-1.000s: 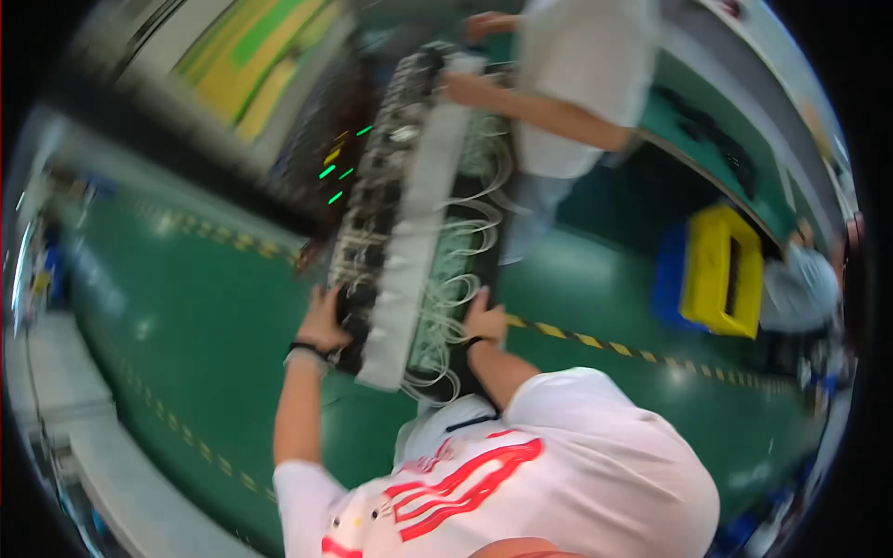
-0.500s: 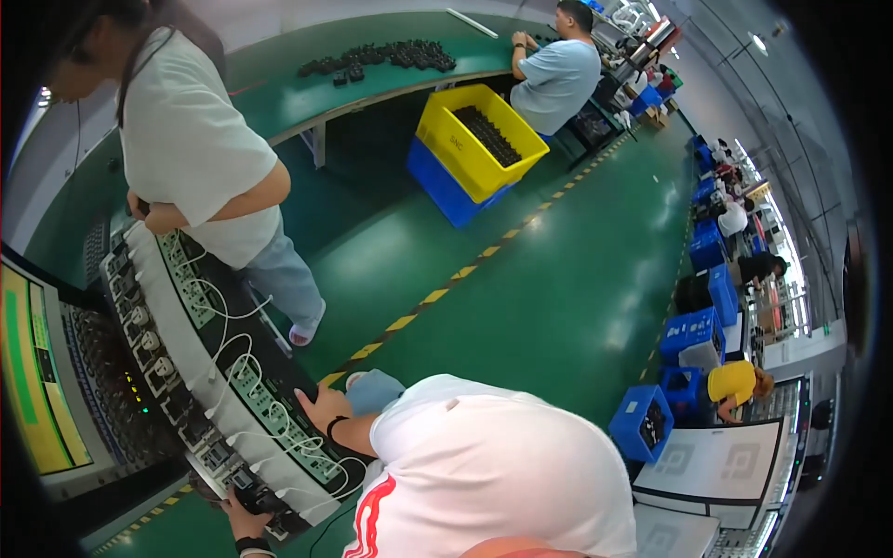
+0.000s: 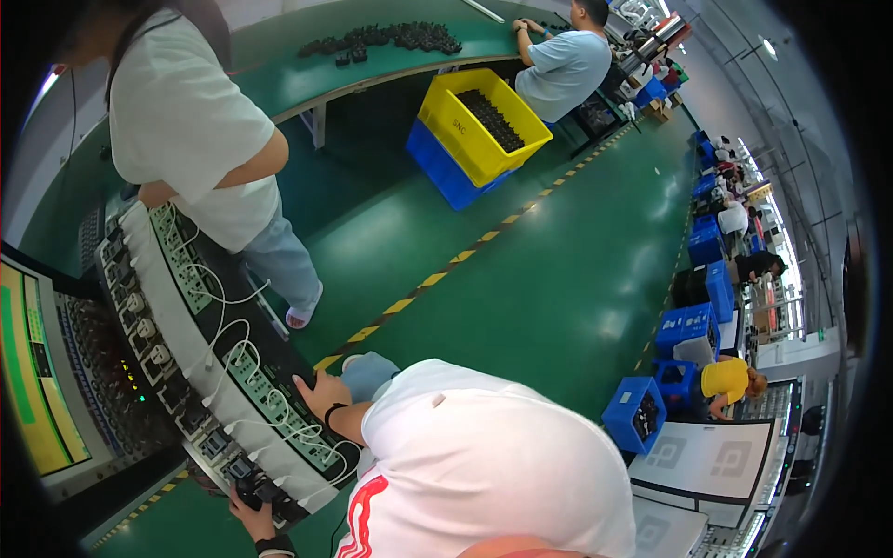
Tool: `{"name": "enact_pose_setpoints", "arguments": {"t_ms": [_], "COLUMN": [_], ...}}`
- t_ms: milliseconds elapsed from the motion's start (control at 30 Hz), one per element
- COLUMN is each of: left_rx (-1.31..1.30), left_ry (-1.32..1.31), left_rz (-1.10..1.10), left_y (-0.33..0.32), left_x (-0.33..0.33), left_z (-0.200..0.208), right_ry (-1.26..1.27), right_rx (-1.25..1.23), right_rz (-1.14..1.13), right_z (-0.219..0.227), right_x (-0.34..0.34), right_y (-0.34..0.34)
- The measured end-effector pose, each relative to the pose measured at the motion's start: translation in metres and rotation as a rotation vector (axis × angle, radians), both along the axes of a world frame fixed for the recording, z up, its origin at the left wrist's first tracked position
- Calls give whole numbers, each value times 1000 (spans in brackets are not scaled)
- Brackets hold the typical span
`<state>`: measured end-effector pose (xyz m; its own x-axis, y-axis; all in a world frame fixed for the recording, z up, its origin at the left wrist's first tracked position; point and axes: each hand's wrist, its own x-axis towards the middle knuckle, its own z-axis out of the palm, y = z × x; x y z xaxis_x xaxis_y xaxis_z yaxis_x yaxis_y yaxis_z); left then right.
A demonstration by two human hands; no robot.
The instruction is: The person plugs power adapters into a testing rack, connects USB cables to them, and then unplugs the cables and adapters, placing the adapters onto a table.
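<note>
The green floor (image 3: pixel 521 307) is the biggest thing here; a yellow and black line (image 3: pixel 423 284) runs across it on a slant; a long green surface (image 3: pixel 270 84) stands along the top, by the wall. A co-worker in a white shirt (image 3: pixel 200 121) stands at the upper left, with one arm at the far end of a long rack (image 3: pixel 200 363); that hand cannot be seen well. The long rack is on the left side, slanting from the co-worker down to the person's own two hands; it has a white strip down the middle, black blocks on one side and green socket panels on the other. A screen (image 3: pixel 37 363), yellow and green, is left of it. A yellow bin (image 3: pixel 446 144) full of dark bits sits on a blue bin (image 3: pixel 446 181); a heap of small black parts (image 3: pixel 423 37) lies on the surface.

The right hand (image 3: pixel 323 394) has its grip clamped on the right edge of the rack; the left hand (image 3: pixel 251 511) has its grip clamped on the near left corner — just beside a black block (image 3: pixel 246 474). Thin white cords (image 3: pixel 305 432) loop over the socket panels; a dark band (image 3: pixel 332 409) goes round the right wrist.
</note>
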<state>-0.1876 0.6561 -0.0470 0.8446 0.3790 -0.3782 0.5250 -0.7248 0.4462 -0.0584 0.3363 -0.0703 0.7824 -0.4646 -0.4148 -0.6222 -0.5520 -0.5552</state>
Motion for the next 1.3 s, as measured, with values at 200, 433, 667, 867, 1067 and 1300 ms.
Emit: {"name": "enact_pose_setpoints", "arguments": {"t_ms": [200, 433, 667, 867, 1067, 1300], "left_rx": [80, 132, 244, 296, 196, -351], "left_ry": [48, 10, -15, -38, -165, -603], "left_rz": [-98, -123, -127, -206, -11, 623], "left_y": [-30, -29, -27, -22, 0, -48], "left_x": [13, 15, 17, 16, 0, -53], "left_z": [37, 31, 35, 34, 32, 99], "right_ry": [29, 84, 25, 43, 58, 19], "right_rx": [28, 83, 40, 44, 48, 44], "right_rz": [22, 36, 7, 31, 49, 124], "right_z": [4, 11, 13, 15, 12, -18], "right_x": [-3, -2, -2, -3, -3, -2], "right_y": [0, -10, -9, -6, -5, -18]}}
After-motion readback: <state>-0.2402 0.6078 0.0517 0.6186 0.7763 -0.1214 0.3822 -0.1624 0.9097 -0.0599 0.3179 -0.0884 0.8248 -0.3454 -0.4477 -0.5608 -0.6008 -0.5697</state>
